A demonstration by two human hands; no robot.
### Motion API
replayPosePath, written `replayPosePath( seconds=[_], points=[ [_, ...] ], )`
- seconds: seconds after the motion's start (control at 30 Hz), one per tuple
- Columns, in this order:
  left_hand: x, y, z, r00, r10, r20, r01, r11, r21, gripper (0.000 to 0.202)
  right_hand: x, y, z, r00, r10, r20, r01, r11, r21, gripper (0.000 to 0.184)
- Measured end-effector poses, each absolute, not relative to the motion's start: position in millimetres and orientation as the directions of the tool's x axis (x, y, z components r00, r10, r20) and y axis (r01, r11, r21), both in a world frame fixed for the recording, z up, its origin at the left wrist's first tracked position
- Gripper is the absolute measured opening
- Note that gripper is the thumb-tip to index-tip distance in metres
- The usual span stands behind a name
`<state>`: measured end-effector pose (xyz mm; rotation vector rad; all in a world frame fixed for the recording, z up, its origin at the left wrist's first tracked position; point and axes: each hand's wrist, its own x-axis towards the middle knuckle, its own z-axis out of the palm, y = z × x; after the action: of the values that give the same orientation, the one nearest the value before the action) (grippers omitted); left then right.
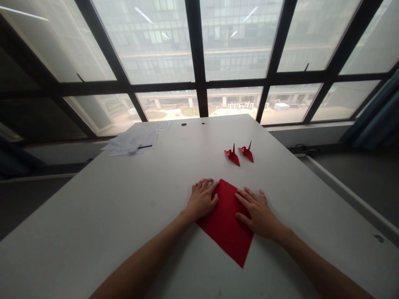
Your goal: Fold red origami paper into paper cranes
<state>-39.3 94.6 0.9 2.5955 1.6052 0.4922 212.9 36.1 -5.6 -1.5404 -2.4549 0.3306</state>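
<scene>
A sheet of red paper [229, 226] lies flat on the white table, turned so that one corner points toward me. My left hand [204, 198] rests on its left edge, fingers stretched out and partly over the paper. On the right edge lies my right hand [257, 211], its fingers spread flat and the thumb on the sheet. Both hands touch the paper without gripping it. Just beyond the sheet stand two folded red paper cranes, a left crane [232, 156] and a right crane [247, 152], side by side.
Loose white papers [134, 139] are spread at the table's far left, with a dark pen [145, 146] and a crumpled whitish item [134, 149] on them. The white table [124, 199] ends near large windows. A small dark object [378, 238] lies near the right edge.
</scene>
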Motion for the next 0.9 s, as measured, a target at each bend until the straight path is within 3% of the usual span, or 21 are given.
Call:
replayPosePath(
  seconds=[0.2, 0.37, 0.47, 0.63, 0.73, 0.9],
  points=[
    [-35.6, 92.5, 8.2, 0.463, 0.843, 0.276, 0.823, -0.524, 0.22, 0.054, 217.8, 33.4, -3.2, -0.447, 0.894, 0.042, 0.845, 0.437, -0.307, 0.071],
    [-33.0, 87.8, 5.7, 0.629, 0.768, 0.118, 0.744, -0.639, 0.192, 0.076, 219.4, 35.4, -2.1, -0.499, 0.866, 0.031, 0.813, 0.48, -0.33, 0.07],
    [-34.8, 87.1, 1.1, 0.608, 0.789, 0.091, 0.767, -0.613, 0.187, 0.079, 225.8, 39.8, -2.0, -0.47, 0.882, 0.045, 0.833, 0.459, -0.309, 0.066],
    [-38.4, 88.2, -5.8, 0.593, 0.802, 0.066, 0.785, -0.595, 0.173, 0.099, 238.7, 48.7, -5.8, -0.285, 0.958, 0.044, 0.916, 0.285, -0.282, 0.054],
    [-39.2, 90.2, -9.9, 0.593, 0.804, 0.045, 0.789, -0.592, 0.167, 0.106, 245.3, 52.0, -8.9, -0.301, 0.953, 0.023, 0.908, 0.294, -0.3, 0.054],
    [-38.1, 92.5, -9.0, 0.398, 0.9, 0.177, 0.868, -0.432, 0.245, 0.098, 251.0, 54.5, -13.6, -0.312, 0.95, 0.014, 0.904, 0.301, -0.303, 0.054]
  ],
)
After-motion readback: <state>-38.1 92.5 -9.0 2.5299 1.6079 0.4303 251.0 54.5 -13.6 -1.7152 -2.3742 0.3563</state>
